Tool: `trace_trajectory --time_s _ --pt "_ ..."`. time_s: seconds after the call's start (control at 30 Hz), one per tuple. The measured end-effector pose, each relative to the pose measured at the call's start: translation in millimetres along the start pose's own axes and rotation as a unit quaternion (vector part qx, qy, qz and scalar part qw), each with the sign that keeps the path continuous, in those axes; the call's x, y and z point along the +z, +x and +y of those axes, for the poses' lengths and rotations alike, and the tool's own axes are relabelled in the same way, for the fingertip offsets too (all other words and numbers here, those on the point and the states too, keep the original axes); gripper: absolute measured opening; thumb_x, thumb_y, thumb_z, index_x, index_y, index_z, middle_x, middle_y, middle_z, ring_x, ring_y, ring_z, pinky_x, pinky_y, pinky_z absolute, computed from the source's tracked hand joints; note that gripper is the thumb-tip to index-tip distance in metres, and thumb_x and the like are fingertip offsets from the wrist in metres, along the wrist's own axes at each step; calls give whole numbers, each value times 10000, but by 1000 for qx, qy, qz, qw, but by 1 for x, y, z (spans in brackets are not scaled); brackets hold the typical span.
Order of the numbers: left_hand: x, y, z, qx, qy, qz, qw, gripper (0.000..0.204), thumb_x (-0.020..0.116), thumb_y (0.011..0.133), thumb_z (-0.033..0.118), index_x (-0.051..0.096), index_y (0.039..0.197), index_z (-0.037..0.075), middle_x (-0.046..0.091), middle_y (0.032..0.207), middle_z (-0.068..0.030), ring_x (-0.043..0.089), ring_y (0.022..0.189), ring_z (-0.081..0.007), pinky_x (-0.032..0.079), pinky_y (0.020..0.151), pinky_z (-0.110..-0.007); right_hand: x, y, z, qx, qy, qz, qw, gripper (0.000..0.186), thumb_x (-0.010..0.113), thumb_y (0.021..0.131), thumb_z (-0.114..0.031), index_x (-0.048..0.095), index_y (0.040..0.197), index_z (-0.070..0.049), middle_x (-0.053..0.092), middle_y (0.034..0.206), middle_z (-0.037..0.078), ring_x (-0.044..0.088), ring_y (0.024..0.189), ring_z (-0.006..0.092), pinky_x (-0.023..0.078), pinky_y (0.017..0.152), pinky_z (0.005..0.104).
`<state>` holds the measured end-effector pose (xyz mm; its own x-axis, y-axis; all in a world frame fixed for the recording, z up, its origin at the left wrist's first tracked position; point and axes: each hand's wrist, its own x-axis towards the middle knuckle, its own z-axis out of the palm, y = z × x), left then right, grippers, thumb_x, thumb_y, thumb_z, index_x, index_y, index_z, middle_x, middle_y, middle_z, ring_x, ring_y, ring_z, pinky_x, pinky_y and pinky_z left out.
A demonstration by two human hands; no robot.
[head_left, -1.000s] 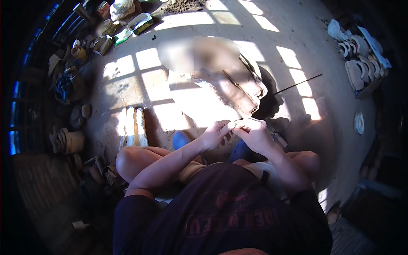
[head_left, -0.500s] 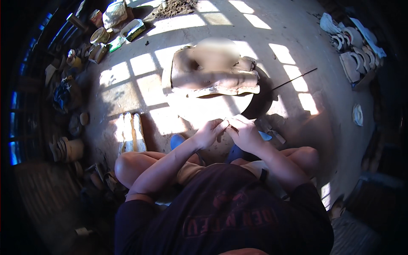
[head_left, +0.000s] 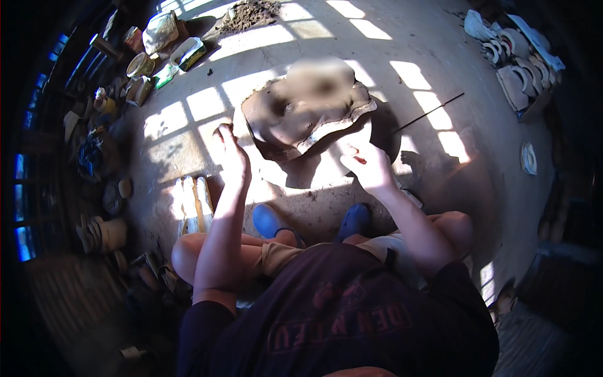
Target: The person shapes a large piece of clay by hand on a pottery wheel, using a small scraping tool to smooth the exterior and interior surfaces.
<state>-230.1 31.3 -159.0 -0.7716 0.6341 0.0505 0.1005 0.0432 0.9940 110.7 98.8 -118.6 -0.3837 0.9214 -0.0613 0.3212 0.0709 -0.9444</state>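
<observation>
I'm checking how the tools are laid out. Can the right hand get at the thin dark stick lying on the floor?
Probably yes. The right hand is raised, open and holding nothing, and the thin dark stick lies on bare sunlit floor beyond it, past the round slab's edge; nothing lies between, though it looks a stretch.

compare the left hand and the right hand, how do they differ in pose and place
The left hand is at the left edge of the clay piece, seen from its back, fingers pointing away. The right hand is at the near right edge of the round wheel, fingers spread, with a small red mark on them. Whether either touches is unclear. Both are bare, sunlit, open and hold nothing.
</observation>
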Motion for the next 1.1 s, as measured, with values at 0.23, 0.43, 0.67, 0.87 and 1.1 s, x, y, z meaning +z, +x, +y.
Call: trace_trajectory --time_s 0.23,0.43,0.67,0.87,1.1 --pt "24 -29 -31 -205 -220 -101 948 1239 399 896 938 9 1708 86 31 1775 -216 27 1634 -445 165 1216 -758 -2 31 32 18 113 33 993 223 669 1018 -82 732 1206 22 754 1020 81 675 857 119 557 772 285" --pt "17 -51 -37 -234 -207 -45 949 1001 419 996 809 234 1639 64 350 1625 -213 328 1524 -393 359 1163 -654 -6 52 1 -6 -43 42 998 205 665 1024 -104 744 1174 12 753 972 72 679 842 122 559 771 294" --pt "9 9 -16 -80 -70 55 993 602 483 1105 561 509 1351 12 645 1326 -164 607 1246 -278 482 1050 -470 -8 100 6 35 -108 63 992 227 705 991 -208 776 1104 -24 770 901 109 719 825 148 568 751 333" --pt "16 15 -16 -122 -93 2 988 572 481 1125 503 502 1353 -21 658 1324 -187 615 1253 -275 486 1038 -469 -10 163 17 57 -152 34 986 327 694 976 -152 749 1268 -18 714 832 24 666 728 101 524 630 283" --pt "22 2 -45 -96 -126 -53 986 438 556 1110 463 548 1266 54 660 1210 -88 597 1124 -184 404 1043 -367 6 194 8 -37 -286 107 952 305 713 838 -170 773 1101 -29 768 1025 237 748 1015 379 569 912 448"
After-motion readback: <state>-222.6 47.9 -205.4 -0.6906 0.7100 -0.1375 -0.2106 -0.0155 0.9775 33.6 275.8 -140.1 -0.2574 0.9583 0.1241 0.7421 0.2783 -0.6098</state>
